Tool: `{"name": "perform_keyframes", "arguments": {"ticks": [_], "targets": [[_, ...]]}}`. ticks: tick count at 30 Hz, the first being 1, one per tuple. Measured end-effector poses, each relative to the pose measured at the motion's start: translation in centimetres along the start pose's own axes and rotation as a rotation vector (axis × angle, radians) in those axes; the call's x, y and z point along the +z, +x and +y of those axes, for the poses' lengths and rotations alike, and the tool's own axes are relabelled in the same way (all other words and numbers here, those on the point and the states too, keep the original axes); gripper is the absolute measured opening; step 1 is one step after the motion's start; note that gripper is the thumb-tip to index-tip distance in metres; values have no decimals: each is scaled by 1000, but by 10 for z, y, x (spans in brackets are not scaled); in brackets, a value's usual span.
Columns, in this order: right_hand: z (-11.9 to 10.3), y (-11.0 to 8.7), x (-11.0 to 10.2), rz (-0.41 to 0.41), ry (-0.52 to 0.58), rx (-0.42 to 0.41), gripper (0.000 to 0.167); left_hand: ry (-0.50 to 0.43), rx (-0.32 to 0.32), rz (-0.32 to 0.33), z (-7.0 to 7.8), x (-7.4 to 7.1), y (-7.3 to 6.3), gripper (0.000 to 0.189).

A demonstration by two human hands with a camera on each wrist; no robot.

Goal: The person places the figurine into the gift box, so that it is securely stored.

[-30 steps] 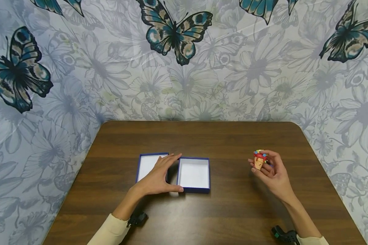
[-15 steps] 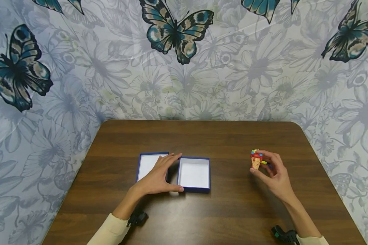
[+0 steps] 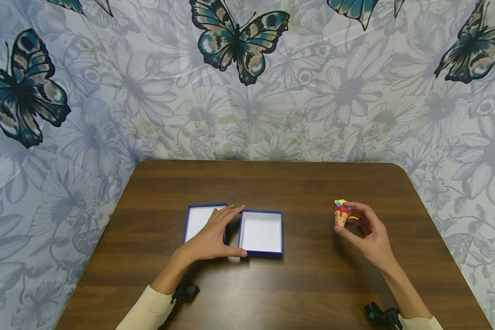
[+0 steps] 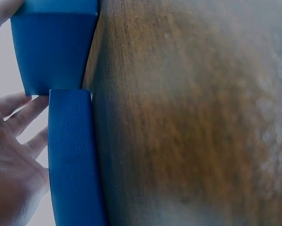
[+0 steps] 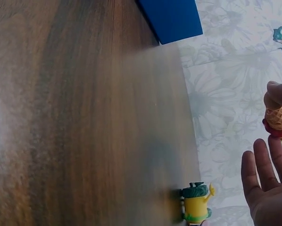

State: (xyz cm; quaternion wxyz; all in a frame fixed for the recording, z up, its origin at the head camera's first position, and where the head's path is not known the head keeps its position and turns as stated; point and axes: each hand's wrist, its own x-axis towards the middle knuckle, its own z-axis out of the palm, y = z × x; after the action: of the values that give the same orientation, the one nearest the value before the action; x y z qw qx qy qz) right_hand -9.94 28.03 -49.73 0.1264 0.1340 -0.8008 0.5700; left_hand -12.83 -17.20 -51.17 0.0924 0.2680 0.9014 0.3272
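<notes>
My left hand (image 3: 212,233) spans the left side of a blue open box (image 3: 261,231) with a white inside. Its thumb is at the near corner and its index fingertip by the far one, fingers fairly straight. The hand partly covers a shallower blue lid (image 3: 195,219), left of the box. My right hand (image 3: 369,231) pinches a small toy ice cream cone (image 3: 340,216) with red, yellow and blue topping, held up right of the box. In the right wrist view its waffle cone (image 5: 278,116) shows between thumb and fingers.
A small yellow-and-green toy watering can (image 5: 196,207) stands on the table by the right hand, mostly hidden in the head view. The brown wooden table (image 3: 272,183) has its far edge against a butterfly-printed cloth (image 3: 272,119).
The ice cream cone has shifted slightly left and turned in my right fingers, which now pinch it nearer their tips. My left hand, the box and the lid stay in place.
</notes>
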Motion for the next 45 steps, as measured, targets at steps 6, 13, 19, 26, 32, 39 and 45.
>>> {"name": "perform_keyframes", "arguments": {"ticks": [6, 13, 19, 26, 32, 39, 45], "targets": [[-8, 4, 5, -58, -61, 30, 68, 5, -12, 5, 2, 0, -2, 121], [-18, 9, 16, -155, -120, 89, 64, 3, -22, 17, 2, 2, -1, 122], [-22, 14, 30, -224, -146, 115, 61, 0, -29, 22, 1, 5, -2, 122], [-27, 18, 50, -261, -173, 112, 58, -6, -40, 16, 3, 4, -3, 123], [-34, 23, 67, -295, -167, 112, 56, 4, -34, 19, 3, 2, -2, 122], [-43, 29, 89, -332, -133, 118, 58, -1, -46, 15, 3, 2, -2, 123], [-48, 34, 106, -349, -132, 138, 59, 6, -49, 17, 3, 2, -2, 123]]}}
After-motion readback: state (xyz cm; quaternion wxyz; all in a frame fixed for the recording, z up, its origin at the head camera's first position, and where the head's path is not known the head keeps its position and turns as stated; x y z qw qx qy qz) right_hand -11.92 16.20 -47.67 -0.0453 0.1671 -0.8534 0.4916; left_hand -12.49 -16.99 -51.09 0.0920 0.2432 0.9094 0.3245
